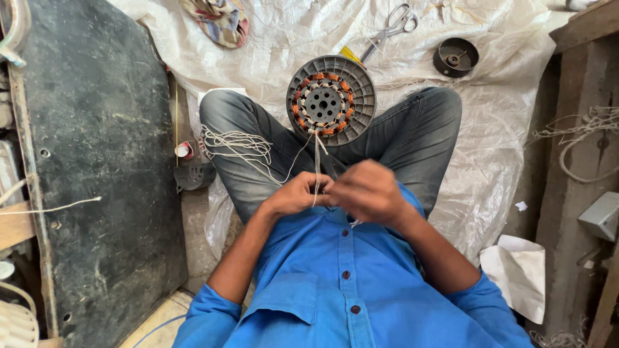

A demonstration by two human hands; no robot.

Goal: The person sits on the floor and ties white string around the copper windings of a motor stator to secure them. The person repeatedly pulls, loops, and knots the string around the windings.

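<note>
Two hands meet over our lap: our left hand and right hand have fingers pinched together on a white cord running up to the copper-wound stator propped between our knees. Pulling unevenly could, we judge, snap the cord or nick the windings.
</note>
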